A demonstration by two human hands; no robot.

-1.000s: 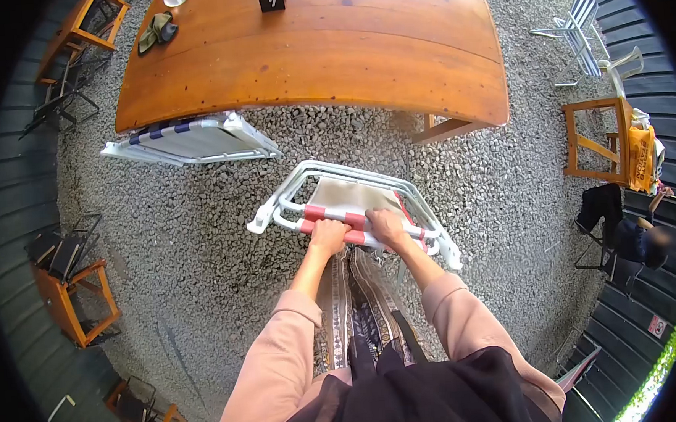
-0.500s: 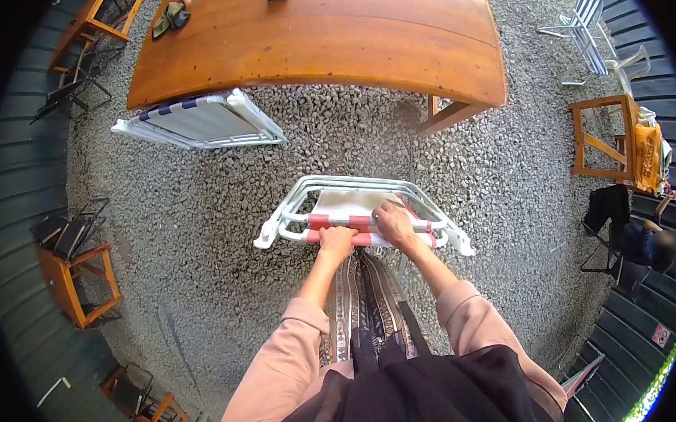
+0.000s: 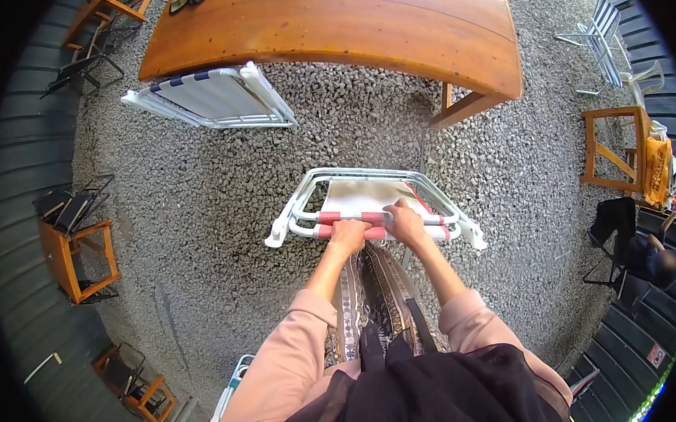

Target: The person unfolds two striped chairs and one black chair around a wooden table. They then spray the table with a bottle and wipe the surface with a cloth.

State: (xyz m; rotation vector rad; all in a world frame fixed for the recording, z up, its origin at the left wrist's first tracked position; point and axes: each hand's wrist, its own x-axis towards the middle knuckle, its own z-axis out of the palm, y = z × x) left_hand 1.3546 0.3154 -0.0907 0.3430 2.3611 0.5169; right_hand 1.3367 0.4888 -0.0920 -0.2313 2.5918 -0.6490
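- From where I'm standing, the folded chair with a white tubular frame and red-and-white striped fabric [image 3: 370,188] is directly in front of the person, under both hands.
- Its long axis runs left to right, across the body, with two padded bars side by side along the near edge and the frame spreading out beyond them.
- The left hand [image 3: 348,233] is closed over the nearer bar, left of the middle; the right hand [image 3: 406,223] is curled over the bars just beside it, fingers reaching toward the pale cloth. I can't see either thumb's hold.
- The hands have only a small gap between them, so much of each bar runs free at both ends.
- Below is grey gravel [image 3: 215,194]; whether the frame rests on it, I can't tell.
- Far ahead, well apart from the frame, is the long varnished wooden table [image 3: 328,28]. By its near left edge, a folded blue-and-white chair [image 3: 221,99] stands tilted.
- Off to the right, near the dark corrugated wall [image 3: 628,348], another person [image 3: 646,260] sits.
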